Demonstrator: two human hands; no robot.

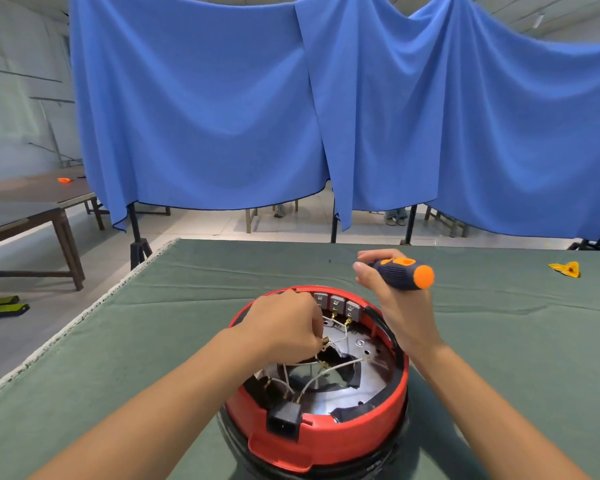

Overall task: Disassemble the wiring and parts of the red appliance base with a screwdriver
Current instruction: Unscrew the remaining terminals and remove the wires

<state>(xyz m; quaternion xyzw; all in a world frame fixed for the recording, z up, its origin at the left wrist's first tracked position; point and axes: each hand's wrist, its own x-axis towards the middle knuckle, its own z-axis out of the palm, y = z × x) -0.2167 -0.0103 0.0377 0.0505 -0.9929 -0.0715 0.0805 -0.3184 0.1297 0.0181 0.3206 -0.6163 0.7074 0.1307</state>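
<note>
Blue cloth (201,109) hangs across the back of the room at 12 o'clock; below it a tabletop (160,306) covered in green felt.

Red appliance base (326,434) sits at 6 o'clock on the tabletop, open side up, shiny metal plate visible inside. Black socket (284,421) is set in its near rim. Three grey terminal blocks (336,303) line the far inner wall at 12 o'clock of the base.

White wires (312,375) run loose across the interior, several ending in brass connectors.

Left hand (284,327) reaches into the base from 9 o'clock, fingers curled and pinching a brass-tipped wire end near the centre.

Right hand (392,299) is raised over the far rim at 1 o'clock, fingers wrapped round a screwdriver (404,273) (dark blue handle, orange cap; the shaft is hidden behind the hand). Its wrist lies just beside the rim; contact cannot be told.

Small yellow object (566,269) lies on the felt at 3 o'clock, well apart from the base. Brown wooden table (32,202) stands at 9 o'clock.
</note>
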